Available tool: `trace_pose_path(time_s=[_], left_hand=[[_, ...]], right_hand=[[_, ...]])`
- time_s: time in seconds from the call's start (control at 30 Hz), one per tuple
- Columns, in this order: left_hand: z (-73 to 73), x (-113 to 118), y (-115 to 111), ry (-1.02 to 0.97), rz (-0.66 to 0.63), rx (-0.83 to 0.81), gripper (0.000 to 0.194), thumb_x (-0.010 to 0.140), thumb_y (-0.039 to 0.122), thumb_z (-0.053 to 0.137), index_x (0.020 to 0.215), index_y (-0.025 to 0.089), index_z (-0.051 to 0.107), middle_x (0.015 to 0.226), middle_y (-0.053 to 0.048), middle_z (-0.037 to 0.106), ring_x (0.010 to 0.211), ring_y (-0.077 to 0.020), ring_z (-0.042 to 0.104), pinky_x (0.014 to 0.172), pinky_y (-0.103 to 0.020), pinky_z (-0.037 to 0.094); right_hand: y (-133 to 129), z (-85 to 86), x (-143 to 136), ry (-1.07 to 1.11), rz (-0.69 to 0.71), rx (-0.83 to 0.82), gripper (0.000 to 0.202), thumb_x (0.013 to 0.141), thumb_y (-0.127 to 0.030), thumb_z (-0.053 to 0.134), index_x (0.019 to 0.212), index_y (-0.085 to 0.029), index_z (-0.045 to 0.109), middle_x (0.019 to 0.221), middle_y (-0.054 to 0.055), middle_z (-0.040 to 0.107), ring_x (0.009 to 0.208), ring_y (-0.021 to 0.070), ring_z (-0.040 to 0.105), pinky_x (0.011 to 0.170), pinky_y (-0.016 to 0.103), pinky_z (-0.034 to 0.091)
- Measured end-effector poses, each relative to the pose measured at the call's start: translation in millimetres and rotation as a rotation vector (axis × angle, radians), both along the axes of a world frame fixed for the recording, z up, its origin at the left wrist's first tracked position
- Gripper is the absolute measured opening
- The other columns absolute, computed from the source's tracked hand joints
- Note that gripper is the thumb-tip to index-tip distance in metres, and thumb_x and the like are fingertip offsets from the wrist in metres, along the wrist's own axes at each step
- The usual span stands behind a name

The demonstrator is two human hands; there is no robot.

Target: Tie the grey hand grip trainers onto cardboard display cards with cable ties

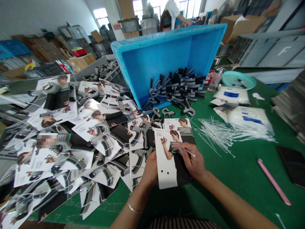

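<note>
Rectangular white-and-black printed card (166,175), 2 dark holes near its foot, was at 6 o'clock from the blue plastic crate (152,39). Fingers of the right hand (194,162) pinched a thin white plastic tie (191,153); the left hand (150,167) clasped the card's 9 o'clock edge, fingertips hidden behind.

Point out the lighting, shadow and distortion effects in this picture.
Head view: the windows are blown out to white; a dark shadow falls on the green table below the held printed card. In the head view, too, the gray crate marked F, near the right edge, looks skewed, and pixelated blocks mask some patches.
</note>
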State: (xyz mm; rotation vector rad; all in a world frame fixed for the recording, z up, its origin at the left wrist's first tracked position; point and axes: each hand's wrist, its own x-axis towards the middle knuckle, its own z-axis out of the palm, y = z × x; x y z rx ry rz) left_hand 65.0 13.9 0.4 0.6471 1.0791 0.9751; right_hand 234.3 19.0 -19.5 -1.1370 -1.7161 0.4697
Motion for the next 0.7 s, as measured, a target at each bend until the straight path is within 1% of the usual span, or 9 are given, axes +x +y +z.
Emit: trace_pose_path(time_s=[0.13,0.23,0.33,0.43,0.5,0.6,0.7], left_hand=[[-0.5,-0.4,0.5,0.012,-0.005,0.001,0.029,0.064,0.028,0.080,0.087,0.011,0.072,0.062,-0.001,0.067,0.047,-0.0098,0.054,0.046,-0.020,0.039],[-3.4,-2.7,0.0,0.031,-0.045,0.038,0.028,0.065,0.027,0.078,0.088,0.012,0.073,0.064,-0.001,0.068,0.054,-0.0129,0.058,0.052,-0.021,0.042],[-7.8,-5.7,-1.2,0.154,-0.095,0.128,0.020,0.066,0.023,0.076,0.083,0.013,0.074,0.068,-0.003,0.069,0.063,-0.0158,0.059,0.060,-0.024,0.044],[-11.0,-6.4,-2.4,0.320,-0.139,0.244,0.009,0.068,0.018,0.072,0.075,0.012,0.073,0.070,-0.004,0.070,0.065,-0.0164,0.057,0.061,-0.024,0.043],[-10.9,-5.0,-3.0,0.386,-0.154,0.295,0.006,0.070,0.016,0.068,0.073,0.012,0.072,0.071,-0.004,0.070,0.064,-0.0161,0.056,0.061,-0.024,0.043],[-6.3,-2.3,-1.6,0.406,-0.140,0.330,0.012,0.073,0.016,0.064,0.080,0.013,0.073,0.075,-0.004,0.070,0.067,-0.0176,0.057,0.064,-0.026,0.045],[1.1,-2.7,4.8,0.422,-0.080,0.383,0.023,0.072,0.016,0.066,0.094,0.015,0.073,0.084,-0.005,0.072,0.076,-0.0207,0.061,0.072,-0.028,0.047]], right_hand=[[-0.7,-2.9,-1.5,0.052,0.056,-0.018,0.016,0.097,-0.019,0.051,0.108,-0.028,0.057,0.101,0.005,0.071,0.100,0.0222,0.066,0.089,0.039,0.051],[0.3,-3.1,-0.1,0.098,0.075,-0.096,0.013,0.097,-0.022,0.051,0.105,-0.027,0.059,0.104,0.006,0.069,0.101,0.0233,0.064,0.090,0.041,0.050],[1.9,-1.6,2.4,0.155,0.090,-0.153,0.008,0.096,-0.024,0.054,0.099,-0.026,0.062,0.104,0.006,0.067,0.101,0.0235,0.063,0.092,0.042,0.049],[3.1,2.1,4.6,0.165,0.146,-0.169,0.007,0.094,-0.025,0.057,0.094,-0.026,0.064,0.103,0.005,0.067,0.102,0.0229,0.062,0.094,0.041,0.047],[3.5,4.9,6.5,0.153,0.190,-0.189,0.007,0.094,-0.026,0.058,0.094,-0.026,0.065,0.103,0.005,0.067,0.103,0.0227,0.062,0.095,0.041,0.047],[2.5,6.7,11.4,0.156,0.226,-0.226,0.010,0.094,-0.027,0.057,0.096,-0.026,0.067,0.106,0.006,0.067,0.106,0.0229,0.061,0.096,0.041,0.046],[-0.5,5.5,16.7,0.176,0.207,-0.247,0.012,0.095,-0.028,0.056,0.097,-0.025,0.067,0.106,0.006,0.067,0.105,0.0230,0.061,0.096,0.040,0.047]])
